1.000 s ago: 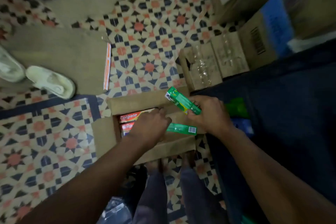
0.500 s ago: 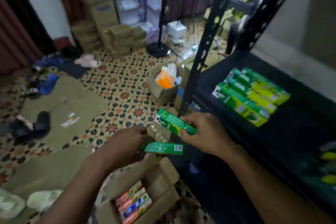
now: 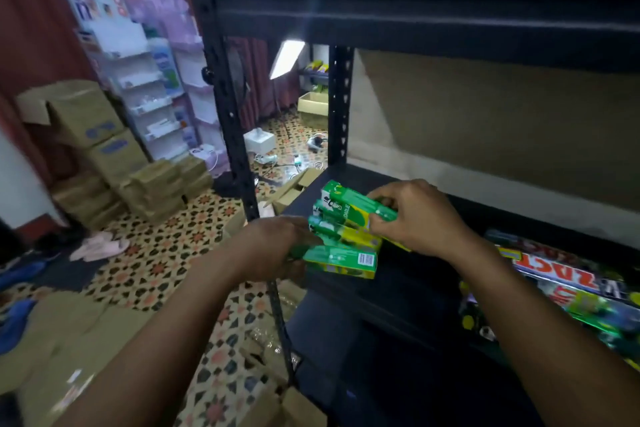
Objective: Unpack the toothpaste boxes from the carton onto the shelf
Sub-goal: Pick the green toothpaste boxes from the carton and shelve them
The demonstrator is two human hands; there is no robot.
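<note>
1 green box [image 3: 341, 262] gripped in left hand [image 3: 273, 250]; upper box [image 3: 356, 206] pinched in right hand [image 3: 415, 218] over shelf [image 3: 408, 288].

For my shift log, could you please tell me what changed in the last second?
The left hand and right hand carried their green cardboard toothpaste boxes up to the black metal shelf, beside the stacked green boxes. Each hand still grips its box.

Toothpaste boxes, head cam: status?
Left hand grips a green box. Right hand grips second green box against the stack on the shelf. Zact packs further right, clear.
</note>
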